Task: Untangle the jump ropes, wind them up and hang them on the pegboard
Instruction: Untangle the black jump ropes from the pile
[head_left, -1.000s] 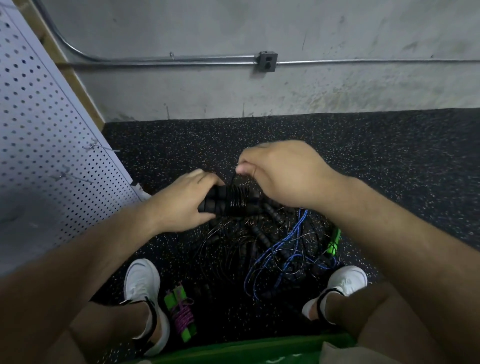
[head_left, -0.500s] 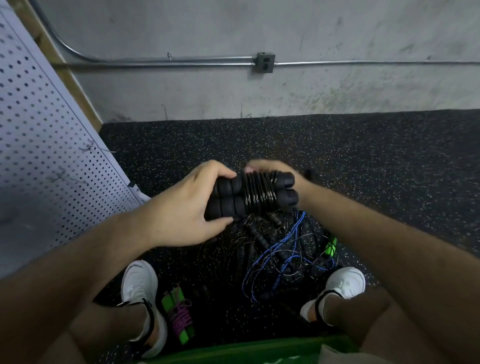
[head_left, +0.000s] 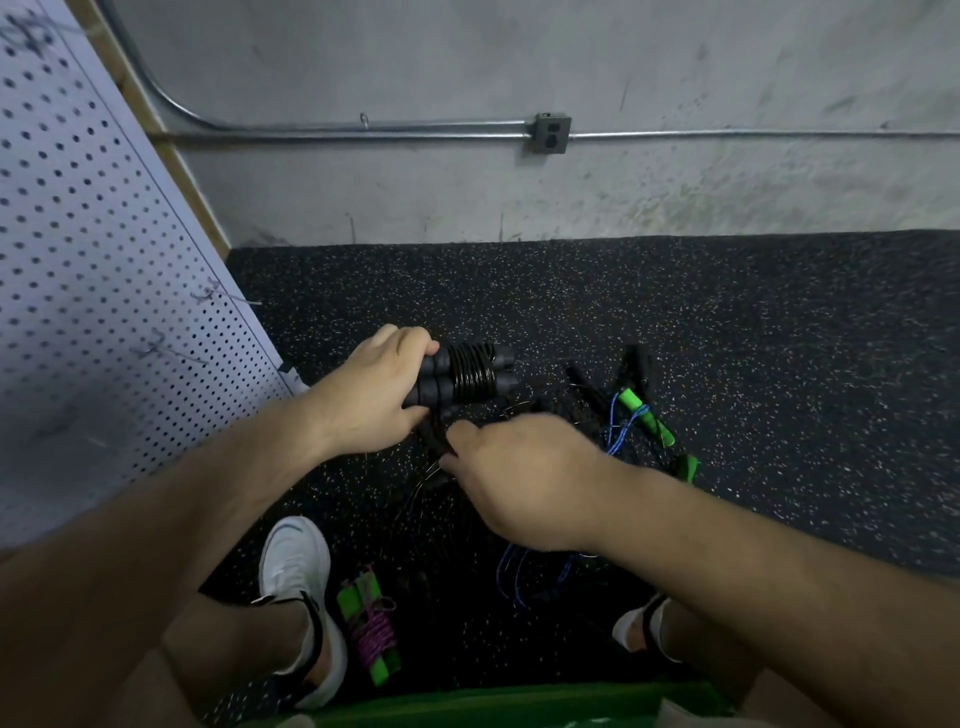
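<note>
My left hand (head_left: 376, 392) grips the two black foam handles of a black jump rope (head_left: 470, 371), whose cord is wound round them in a tight coil. Just below the bundle, my right hand (head_left: 524, 478) pinches a dark strand of cord. On the floor to the right lies a tangle of ropes: a blue cord (head_left: 621, 428) with bright green handles (head_left: 647, 415) and more black handles. A wound rope with green handles and a purple cord (head_left: 371, 626) lies by my left shoe. The white pegboard (head_left: 98, 291) stands at the left.
Speckled black rubber floor (head_left: 727, 338) runs to a grey concrete wall with a metal conduit and an outlet box (head_left: 551, 133). Wire hooks (head_left: 223, 296) stick out of the pegboard. My white shoes (head_left: 296, 566) stand below, and a green edge (head_left: 467, 709) shows at the bottom.
My right hand has left the far end of the black bundle and come down below it to pinch the cord. The view has swung so that the floor tangle lies further right.
</note>
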